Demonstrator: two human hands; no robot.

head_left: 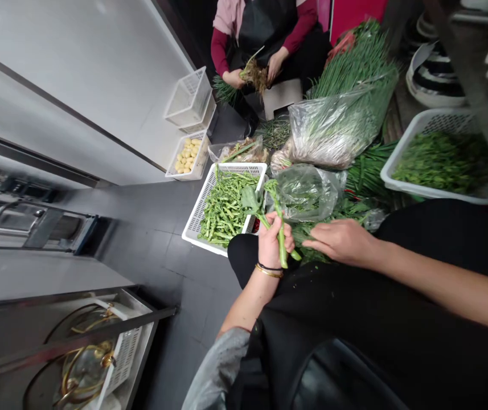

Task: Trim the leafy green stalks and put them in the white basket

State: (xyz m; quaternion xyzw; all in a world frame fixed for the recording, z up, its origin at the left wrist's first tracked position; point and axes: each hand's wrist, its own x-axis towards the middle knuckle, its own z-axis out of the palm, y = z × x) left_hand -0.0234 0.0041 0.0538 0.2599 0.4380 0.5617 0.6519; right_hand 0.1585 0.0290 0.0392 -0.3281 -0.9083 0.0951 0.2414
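Observation:
My left hand (273, 242) is closed round green leafy vegetable stalks (283, 250), whose thick cut ends point down toward my lap and whose leafy tops point up and away. To its right, apart from the stalks, my right hand (341, 242) has its fingers pressed together; whatever they may hold does not show. Just beyond my left hand stands a white plastic basket (192, 225) filled with short green vegetable pieces (224, 208). An open clear plastic bag (306, 191) with greens inside lies beyond my hands.
Across from me, a seated person (265, 51) holds a rooted green plant. A bag of long green onions (341, 114) lies at right of centre, near a basket of leafy greens (444, 162). Potatoes (187, 155) fill a small basket by the wall. A metal rack (141, 347) stands lower left.

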